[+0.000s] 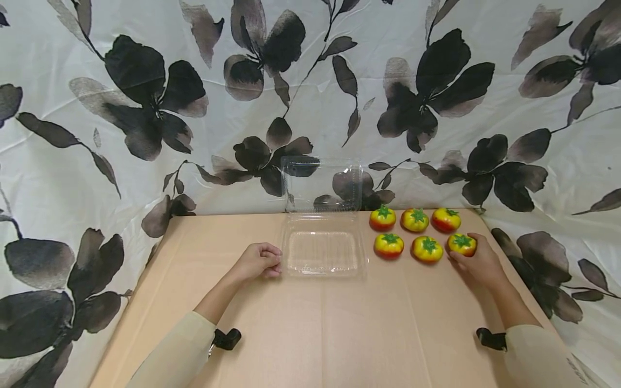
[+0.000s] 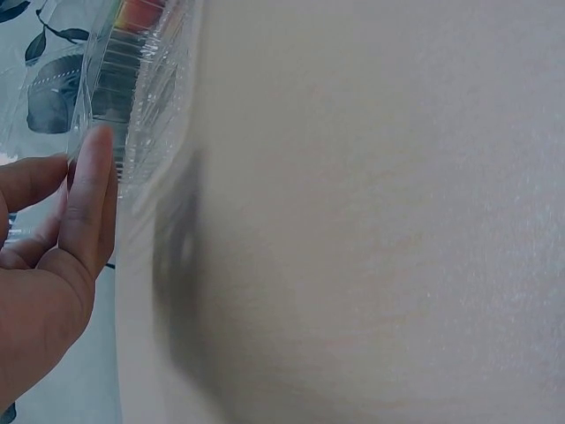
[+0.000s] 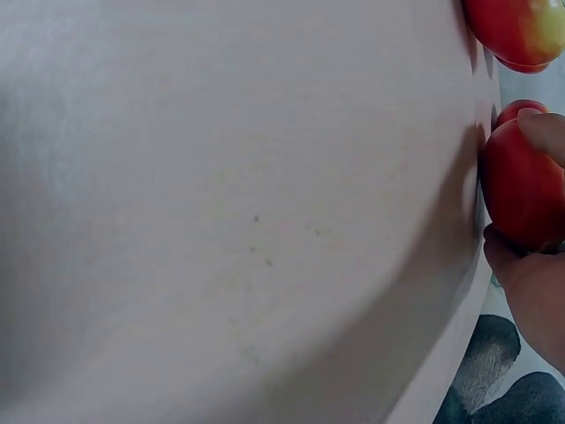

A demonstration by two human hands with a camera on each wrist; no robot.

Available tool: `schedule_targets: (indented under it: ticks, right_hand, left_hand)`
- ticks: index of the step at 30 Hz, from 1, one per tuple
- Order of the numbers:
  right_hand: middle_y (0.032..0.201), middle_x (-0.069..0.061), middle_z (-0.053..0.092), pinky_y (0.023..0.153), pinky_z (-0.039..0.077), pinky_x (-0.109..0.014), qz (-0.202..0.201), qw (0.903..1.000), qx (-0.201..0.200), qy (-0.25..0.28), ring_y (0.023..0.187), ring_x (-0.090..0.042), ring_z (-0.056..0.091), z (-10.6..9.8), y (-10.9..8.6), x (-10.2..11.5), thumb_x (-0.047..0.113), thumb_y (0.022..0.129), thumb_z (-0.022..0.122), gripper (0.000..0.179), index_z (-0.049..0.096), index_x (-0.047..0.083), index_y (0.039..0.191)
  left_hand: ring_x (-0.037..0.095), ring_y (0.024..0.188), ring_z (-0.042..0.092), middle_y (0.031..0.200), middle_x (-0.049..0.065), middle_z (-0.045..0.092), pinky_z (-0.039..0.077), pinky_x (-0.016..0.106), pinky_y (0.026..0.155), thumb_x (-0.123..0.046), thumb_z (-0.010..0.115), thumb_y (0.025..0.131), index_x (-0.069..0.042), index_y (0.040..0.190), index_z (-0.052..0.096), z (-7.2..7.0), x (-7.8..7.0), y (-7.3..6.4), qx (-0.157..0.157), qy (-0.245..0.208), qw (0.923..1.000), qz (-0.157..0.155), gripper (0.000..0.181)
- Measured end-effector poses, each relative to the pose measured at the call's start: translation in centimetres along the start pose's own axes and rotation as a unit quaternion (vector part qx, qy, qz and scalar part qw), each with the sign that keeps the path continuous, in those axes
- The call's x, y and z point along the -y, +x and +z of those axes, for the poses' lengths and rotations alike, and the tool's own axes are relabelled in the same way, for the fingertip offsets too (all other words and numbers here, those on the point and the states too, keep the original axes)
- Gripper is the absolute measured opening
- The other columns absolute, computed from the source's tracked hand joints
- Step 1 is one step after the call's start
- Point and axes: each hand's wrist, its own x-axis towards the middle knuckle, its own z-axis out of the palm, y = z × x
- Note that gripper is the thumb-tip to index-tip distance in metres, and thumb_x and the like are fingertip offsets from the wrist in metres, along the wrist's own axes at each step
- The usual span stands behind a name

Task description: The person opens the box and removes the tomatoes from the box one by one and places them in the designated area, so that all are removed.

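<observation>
A clear plastic clamshell container [image 1: 290, 267] lies with its lid [image 1: 322, 186] raised at the back. My left hand [image 1: 258, 261] pinches the container's left edge between thumb and fingers; the left wrist view shows the fingertips at the clear rim [image 2: 132, 132]. On the right, my right hand [image 1: 482, 264] grips a red-and-yellow toy tomato [image 1: 462, 245] with a green top, at the right end of the near row. In the right wrist view, thumb and finger lie on either side of that tomato's red side [image 3: 523, 190]. It appears to be at table level.
Other toy tomatoes stand in two rows right of the container, among them a near-row one [image 1: 427, 249] and a far-row one [image 1: 382, 218]. The light wood-coloured table [image 1: 310, 334] ends behind them at a floral cloth [image 1: 335, 124].
</observation>
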Motion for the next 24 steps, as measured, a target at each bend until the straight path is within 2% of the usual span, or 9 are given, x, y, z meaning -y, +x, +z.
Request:
schedule_targets:
  ticks: [10,24]
  right_hand:
    - [0.154,-0.044,0.021,0.116,0.031,-0.074,0.01,0.9999,0.002,0.007,0.139,-0.06,0.029,0.17,-0.04,-0.25,0.036,0.099,0.069,0.1,0.004,-0.013,0.157]
    - [0.152,-0.044,0.023,0.116,0.032,-0.073,0.017,0.9997,0.012,0.012,0.135,-0.057,0.033,0.09,-0.09,-0.33,0.041,0.097,0.069,0.105,0.002,-0.012,0.158]
  left_hand:
    - [0.016,0.07,0.071,0.081,0.01,0.069,0.067,0.033,0.07,0.006,0.061,0.099,0.019,0.121,0.055,0.05,0.09,-0.09,-0.001,0.0,1.0,-0.006,0.026]
    - [0.016,0.07,0.071,0.082,0.012,0.069,0.067,0.03,0.068,0.006,0.06,0.1,0.019,0.12,0.055,0.06,-0.17,-0.07,0.0,-0.001,1.0,-0.001,0.024]
